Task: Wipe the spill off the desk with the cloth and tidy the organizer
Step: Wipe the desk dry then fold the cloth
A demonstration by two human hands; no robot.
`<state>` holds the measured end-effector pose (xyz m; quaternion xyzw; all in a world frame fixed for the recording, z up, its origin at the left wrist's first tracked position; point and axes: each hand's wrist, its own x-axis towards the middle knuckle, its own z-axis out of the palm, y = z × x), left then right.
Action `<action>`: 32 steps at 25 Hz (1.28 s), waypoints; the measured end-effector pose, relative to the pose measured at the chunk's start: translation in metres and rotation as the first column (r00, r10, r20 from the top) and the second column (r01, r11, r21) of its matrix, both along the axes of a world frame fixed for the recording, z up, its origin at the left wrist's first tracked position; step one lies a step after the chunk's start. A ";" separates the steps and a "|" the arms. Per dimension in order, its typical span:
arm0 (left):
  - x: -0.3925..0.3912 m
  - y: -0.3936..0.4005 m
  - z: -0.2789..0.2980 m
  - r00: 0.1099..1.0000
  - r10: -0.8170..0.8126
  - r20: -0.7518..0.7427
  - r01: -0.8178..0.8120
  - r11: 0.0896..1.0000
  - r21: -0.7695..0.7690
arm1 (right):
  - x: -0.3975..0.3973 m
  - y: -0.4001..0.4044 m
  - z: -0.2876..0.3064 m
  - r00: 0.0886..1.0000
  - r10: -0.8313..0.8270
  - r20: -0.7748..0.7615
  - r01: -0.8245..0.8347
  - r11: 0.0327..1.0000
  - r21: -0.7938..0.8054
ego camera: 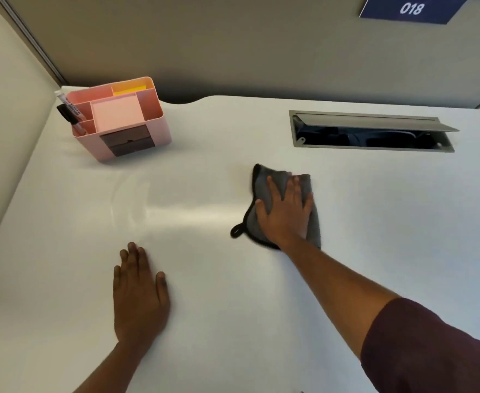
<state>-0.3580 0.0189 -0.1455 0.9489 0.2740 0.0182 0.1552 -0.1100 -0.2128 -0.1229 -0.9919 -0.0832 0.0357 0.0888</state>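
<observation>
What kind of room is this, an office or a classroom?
Probably an office cubicle or study carrel: a white desk with a grey flip-lid cable hatch, grey partition walls bearing a blue "018" number sign, and a pink plastic desk organizer holding markers.

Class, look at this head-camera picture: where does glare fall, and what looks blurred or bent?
Head view: a bright sheen streaks the white desk left of the grey cloth; the cloth's far edge is smeared, the right hand on it slightly soft; the wide lens bows the desk's left edge and tilts the blue 018 sign.
</observation>
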 end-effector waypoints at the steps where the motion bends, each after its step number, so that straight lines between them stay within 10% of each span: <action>1: 0.000 0.000 0.001 1.000 0.000 0.009 0.000 1.000 -0.009 | -0.034 0.021 -0.002 0.989 0.145 0.017 -0.145 0.989 0.031; 8: -0.030 0.000 0.003 0.998 -0.071 0.000 0.071 0.997 -0.043 | -0.201 0.001 -0.025 0.711 0.702 0.045 -0.703 0.705 0.092; 13: -0.060 -0.016 0.001 0.990 -0.136 -0.022 0.137 0.991 0.010 | -0.122 -0.108 -0.010 0.967 0.254 0.007 -0.253 0.967 -0.030; 18: -0.060 -0.017 0.002 0.991 -0.134 -0.024 0.134 0.991 0.005 | -0.087 -0.093 0.002 0.963 -0.267 -0.025 0.266 0.963 -0.033; 26: -0.058 -0.014 0.002 0.992 -0.116 -0.040 0.116 0.993 -0.011 | -0.253 -0.001 -0.022 0.875 0.484 0.001 -0.484 0.874 0.034; 32: -0.026 0.021 0.004 0.994 -0.110 0.012 0.110 0.994 -0.013 | -0.145 -0.093 -0.012 1.000 0.002 0.006 -0.001 0.998 -0.068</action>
